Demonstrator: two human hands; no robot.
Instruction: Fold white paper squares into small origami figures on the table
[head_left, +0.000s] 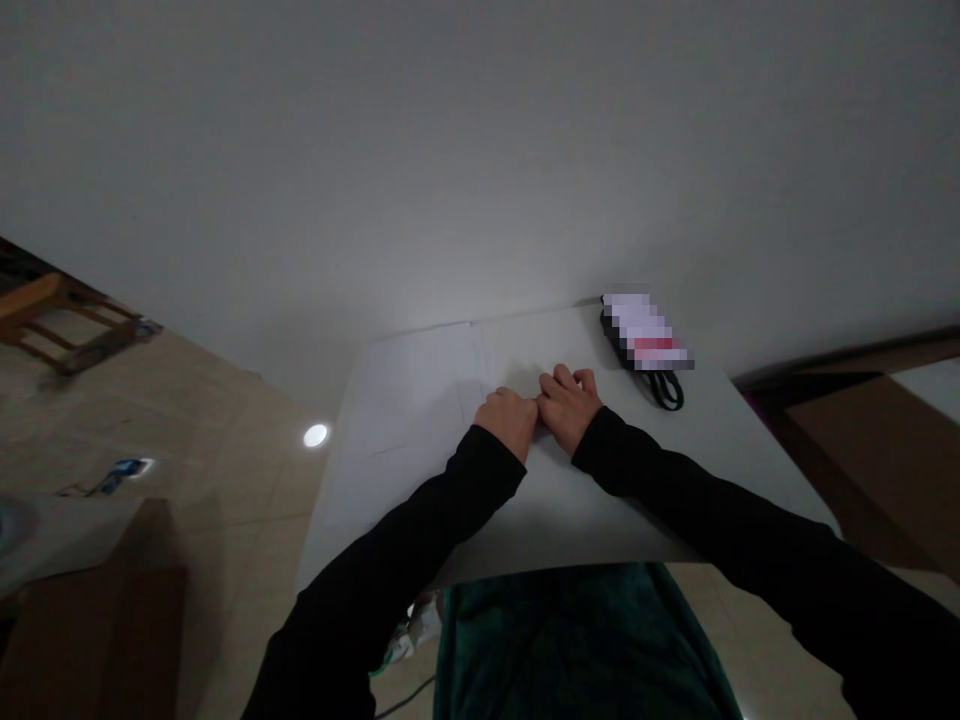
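Note:
My left hand [509,418] is closed over the white table [562,520], its fingers curled down and mostly hidden behind the knuckles. Right beside it, my right hand [568,403] bends its fingers, with the thumb side meeting my left hand. Whatever the two hands pinch between them, if anything, is too small or too hidden to make out. White paper [412,385] lies flat on the left part of the table, with its right edge and a few thin lines near my left hand.
A black pouch with a cord loop [666,390] lies at the table's back right, a blurred-out pale and red patch over it. The wall [480,180] rises behind. Cardboard boxes [877,450] stand at right, another box [97,630] at lower left, and a wooden stool [60,310] far left.

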